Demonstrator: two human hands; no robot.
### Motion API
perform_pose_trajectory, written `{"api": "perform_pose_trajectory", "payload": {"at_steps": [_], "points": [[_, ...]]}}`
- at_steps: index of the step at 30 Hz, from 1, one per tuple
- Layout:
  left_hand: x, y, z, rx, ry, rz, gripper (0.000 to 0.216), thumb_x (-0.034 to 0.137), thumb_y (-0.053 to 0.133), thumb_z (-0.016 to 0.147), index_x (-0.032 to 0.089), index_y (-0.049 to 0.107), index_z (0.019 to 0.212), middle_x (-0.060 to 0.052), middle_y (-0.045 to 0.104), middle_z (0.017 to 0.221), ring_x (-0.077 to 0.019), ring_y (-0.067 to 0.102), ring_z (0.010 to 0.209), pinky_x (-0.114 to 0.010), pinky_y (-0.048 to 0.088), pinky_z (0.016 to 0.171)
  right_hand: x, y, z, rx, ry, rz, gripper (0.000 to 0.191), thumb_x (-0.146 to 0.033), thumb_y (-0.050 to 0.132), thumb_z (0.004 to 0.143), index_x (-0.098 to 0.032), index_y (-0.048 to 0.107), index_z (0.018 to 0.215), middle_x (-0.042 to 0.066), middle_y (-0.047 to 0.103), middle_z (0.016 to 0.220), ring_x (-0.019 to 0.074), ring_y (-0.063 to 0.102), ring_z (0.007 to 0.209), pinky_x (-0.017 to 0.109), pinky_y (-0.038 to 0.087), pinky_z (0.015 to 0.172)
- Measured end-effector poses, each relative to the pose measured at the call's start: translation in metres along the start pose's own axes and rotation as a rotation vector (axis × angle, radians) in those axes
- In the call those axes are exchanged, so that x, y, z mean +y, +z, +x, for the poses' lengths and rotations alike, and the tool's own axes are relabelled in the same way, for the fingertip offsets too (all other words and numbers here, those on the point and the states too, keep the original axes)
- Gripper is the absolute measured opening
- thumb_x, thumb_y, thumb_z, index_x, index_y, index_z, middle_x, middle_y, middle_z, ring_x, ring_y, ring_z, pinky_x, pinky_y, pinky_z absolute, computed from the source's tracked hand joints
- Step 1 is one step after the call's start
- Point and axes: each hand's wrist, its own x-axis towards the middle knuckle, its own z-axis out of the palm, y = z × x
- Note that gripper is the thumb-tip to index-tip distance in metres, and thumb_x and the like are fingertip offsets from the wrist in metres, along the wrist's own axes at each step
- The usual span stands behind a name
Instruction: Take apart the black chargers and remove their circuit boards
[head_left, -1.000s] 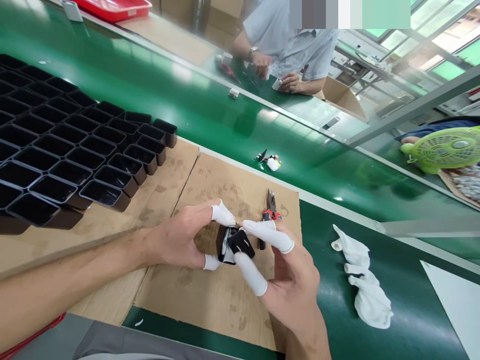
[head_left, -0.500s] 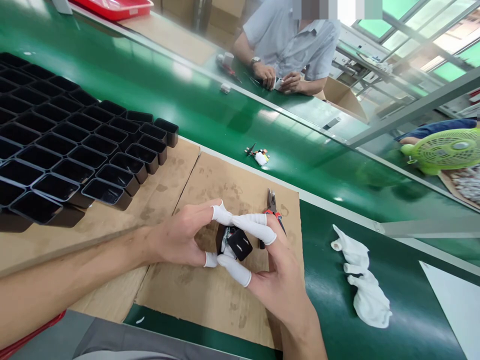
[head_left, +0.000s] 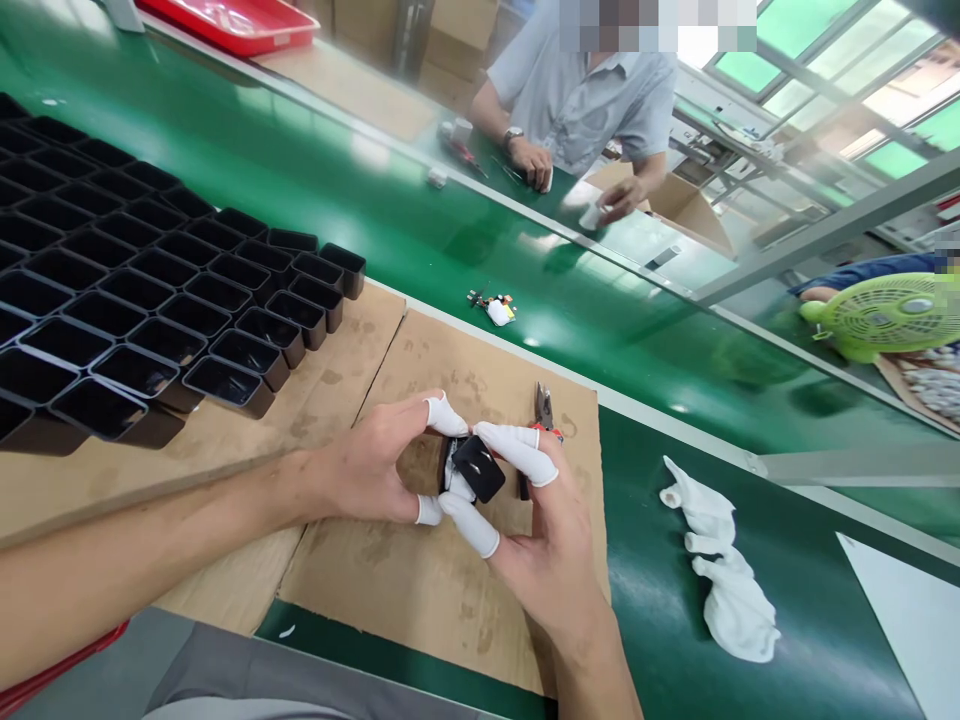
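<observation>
Dozens of open cells make up the black tray (head_left: 150, 300) at the left, and those that show their floors hold nothing. 1 red tray (head_left: 247, 22) lies at the far edge, its contents too small to tell. Over the cardboard sheets (head_left: 450, 590), 2 laid side by side, the left hand (head_left: 367, 465) and the right hand (head_left: 540, 545) both pinch 1 small black block (head_left: 478, 468) between thumb and forefinger, held just above the cardboard. 4 white finger cots (head_left: 517, 450) cover those fingertips. 1 pair of red-handled pliers (head_left: 542, 408) lies just behind the right forefinger. 1 heap of white gloves (head_left: 731, 590) rests on the green bench to the right. 1 small part with wires (head_left: 495, 310) sits alone on the green conveyor belt (head_left: 337, 190). Across the belt 1 person in a grey shirt (head_left: 585, 95) works with both hands, and 1 green fan (head_left: 885, 315) stands at the far right below large windows.
</observation>
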Motion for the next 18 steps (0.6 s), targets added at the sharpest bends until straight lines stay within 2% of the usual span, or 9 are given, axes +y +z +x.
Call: {"api": "perform_pose_trajectory", "payload": {"at_steps": [5,10,14,16,18], "points": [[0.0008,-0.0007,0.0015,0.015,0.007,-0.009,0.052,0.029,0.097,0.08,0.025,0.067,0.122,-0.005,0.074,0.104,-0.0263,0.076,0.091,-0.041,0.064,0.083,0.0012,0.0013,-0.0013,0.005,0.006,0.073,0.07,-0.02,0.087,0.096,-0.034,0.059,0.159,0.009,0.071,0.135,0.0295,0.072,0.12,0.047,0.066,0.102],[0.001,-0.0003,0.0012,0.014,0.028,-0.01,0.053,0.022,0.093,0.08,0.025,0.066,0.125,-0.005,0.076,0.109,-0.0262,0.078,0.096,-0.04,0.065,0.087,0.0048,0.0003,-0.0066,0.016,0.078,0.151,0.075,-0.018,0.085,0.095,-0.034,0.056,0.162,0.011,0.066,0.145,0.0308,0.071,0.133,0.052,0.061,0.116],[0.0004,0.0004,0.0012,0.014,0.04,-0.001,0.055,0.021,0.092,0.079,0.026,0.064,0.127,-0.006,0.076,0.109,-0.0262,0.078,0.096,-0.041,0.066,0.087,0.0046,-0.0007,-0.0078,0.011,0.085,0.157,0.077,-0.019,0.084,0.095,-0.033,0.054,0.164,0.012,0.066,0.145,0.0328,0.072,0.134,0.056,0.062,0.117],[0.0005,0.0006,0.0013,0.02,0.033,-0.013,0.056,0.022,0.093,0.079,0.024,0.065,0.127,-0.006,0.077,0.11,-0.0255,0.078,0.095,-0.041,0.067,0.088,0.0041,-0.0003,-0.008,0.048,0.039,0.093,0.081,-0.019,0.088,0.091,-0.033,0.056,0.164,0.014,0.065,0.147,0.0354,0.072,0.135,0.06,0.063,0.116],[0.0009,0.0009,0.0012,0.031,0.0,-0.039,0.057,0.02,0.094,0.077,0.023,0.066,0.126,-0.007,0.078,0.111,-0.0256,0.079,0.097,-0.041,0.067,0.09,0.0044,0.0008,-0.009,0.18,-0.105,-0.045,0.08,-0.017,0.094,0.086,-0.036,0.064,0.158,0.013,0.066,0.144,0.0366,0.074,0.127,0.061,0.068,0.106]]}}
